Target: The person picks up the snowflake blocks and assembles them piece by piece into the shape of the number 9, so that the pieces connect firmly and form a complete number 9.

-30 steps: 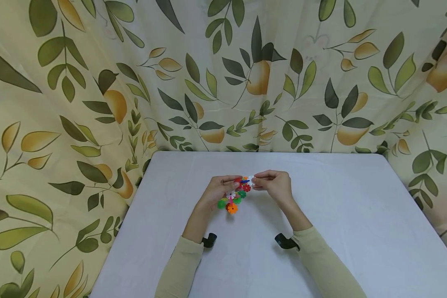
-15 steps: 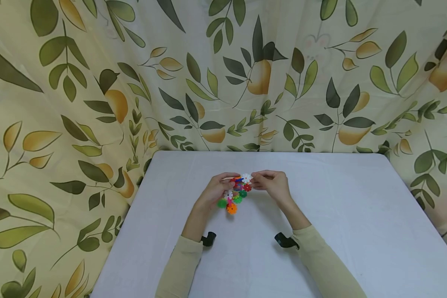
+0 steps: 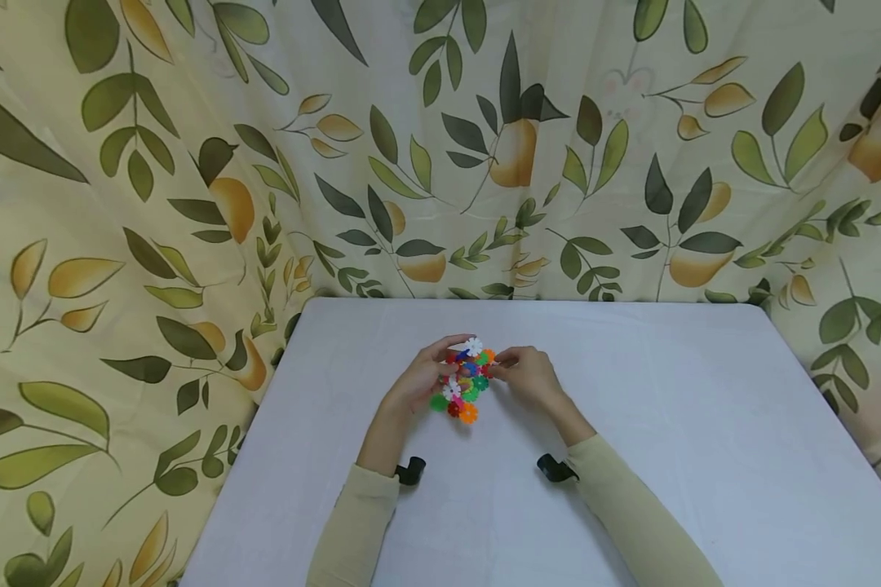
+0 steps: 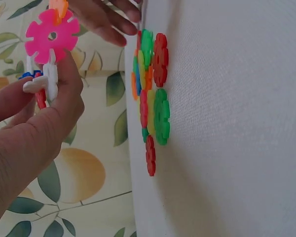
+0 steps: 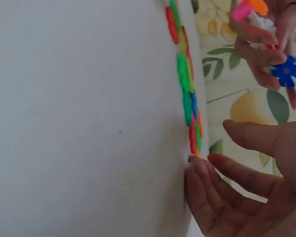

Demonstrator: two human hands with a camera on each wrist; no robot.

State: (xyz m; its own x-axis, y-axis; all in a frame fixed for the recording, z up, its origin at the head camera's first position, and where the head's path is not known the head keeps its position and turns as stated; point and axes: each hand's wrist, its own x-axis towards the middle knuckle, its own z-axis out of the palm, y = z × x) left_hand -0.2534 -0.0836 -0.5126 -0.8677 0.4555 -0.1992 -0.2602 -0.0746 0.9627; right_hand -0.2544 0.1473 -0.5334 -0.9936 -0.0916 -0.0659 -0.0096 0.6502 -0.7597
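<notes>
I have the left hand (image 4: 32, 138) pinching a joined disc cluster (image 4: 42, 44) above the disc pile (image 4: 161, 118); the right hand (image 5: 278, 197), fingers parted, apparently grips nothing at that pile's edge. I judge a fingertip nudge could scatter it.

Pink disc (image 4: 63, 37), blue disc (image 5: 279, 72), leaf-patterned curtain (image 3: 440, 171)

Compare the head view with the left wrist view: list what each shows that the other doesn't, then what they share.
Only the head view: sleeves and black wrist devices. Only the left wrist view: the center hole of the held pink disc, and the disc pile edge-on. Both: the left hand gripping joined discs, the right hand, white table and leaf-patterned curtain.
</notes>
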